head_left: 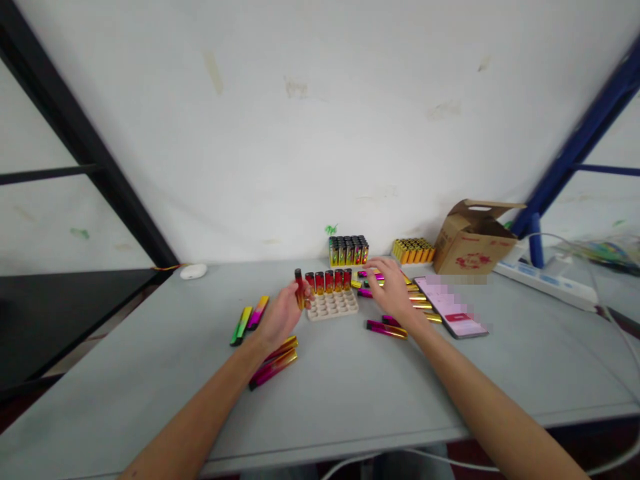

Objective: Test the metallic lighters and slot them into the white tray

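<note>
My left hand (284, 308) is closed around a red and gold lighter (300, 289), held upright with its black top upward. It is at the left edge of a pale tray with round holes (333, 307). Several red lighters (329, 281) stand in the tray's back row; the front holes show bare. My right hand (389, 288) is over loose lighters to the right of the tray, fingers curved and apart, with nothing visible in them. A magenta and gold lighter (387, 329) lies below that hand. Contact between its fingertips and the lighters cannot be made out.
Green-yellow lighters (242, 325) and magenta-gold lighters (273, 369) lie at left. Against the wall stand a block of black-topped lighters (349, 251), a yellow block (413, 251) and a cardboard box (473, 243). A phone (450, 310), power strip (547, 283) and white case (193, 271) also lie there.
</note>
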Demonstrator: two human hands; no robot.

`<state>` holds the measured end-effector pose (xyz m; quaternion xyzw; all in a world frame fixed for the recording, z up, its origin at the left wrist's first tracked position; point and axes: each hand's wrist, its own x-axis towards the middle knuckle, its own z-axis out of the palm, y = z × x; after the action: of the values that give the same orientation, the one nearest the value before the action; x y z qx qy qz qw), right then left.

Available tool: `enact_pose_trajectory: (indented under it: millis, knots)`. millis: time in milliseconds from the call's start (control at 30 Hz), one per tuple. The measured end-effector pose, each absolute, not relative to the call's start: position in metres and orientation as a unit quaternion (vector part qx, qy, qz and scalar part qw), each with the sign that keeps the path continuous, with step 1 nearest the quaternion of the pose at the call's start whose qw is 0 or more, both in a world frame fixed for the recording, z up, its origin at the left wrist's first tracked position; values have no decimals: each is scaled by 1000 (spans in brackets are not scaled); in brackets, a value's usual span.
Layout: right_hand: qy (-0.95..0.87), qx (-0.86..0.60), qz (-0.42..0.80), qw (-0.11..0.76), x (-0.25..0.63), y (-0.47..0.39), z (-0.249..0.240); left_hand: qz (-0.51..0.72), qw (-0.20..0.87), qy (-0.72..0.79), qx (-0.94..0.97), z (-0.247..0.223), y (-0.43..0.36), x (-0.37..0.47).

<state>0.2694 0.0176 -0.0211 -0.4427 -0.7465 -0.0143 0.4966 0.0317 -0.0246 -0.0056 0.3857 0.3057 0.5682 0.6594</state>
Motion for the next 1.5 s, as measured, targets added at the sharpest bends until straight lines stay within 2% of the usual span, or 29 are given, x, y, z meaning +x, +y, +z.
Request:
enact_pose_trajectory:
  millis: [100,267,600,667,767,900,967,1267,1400,1500]
  knots:
    - [-762,-393,27,515,252,2,-13,560,630,313,438,-10,-25,35]
    - [-794,-326,111,500,226,-18,-9,475,611,335,538,-12,-34,43]
    - [-777,-305,185,518,216,-18,-8,408,494,368,674,-17,-33,43]
    - [-763,-310,219,523,218,-16,-6,428,447,386,684,-15,-31,35]
    - [-736,-328,243,540,220,-11,-6,438,322,459,703,-8,-26,17]
    - [-738,-356,209,534,213,-6,-11,437,176,512,718,-12,-14,-4]
    - [-753,-366,184,516,207,-4,-15,417,144,518,732,-20,-8,-9]
    - [-802,-398,123,428,191,2,-25,315,132,534,773,-32,0,-5]
    - [-796,-414,123,424,187,3,-23,312,143,535,772,-33,1,-5]
    - [-805,-421,70,412,184,5,-21,332,155,530,765,-36,4,-6]
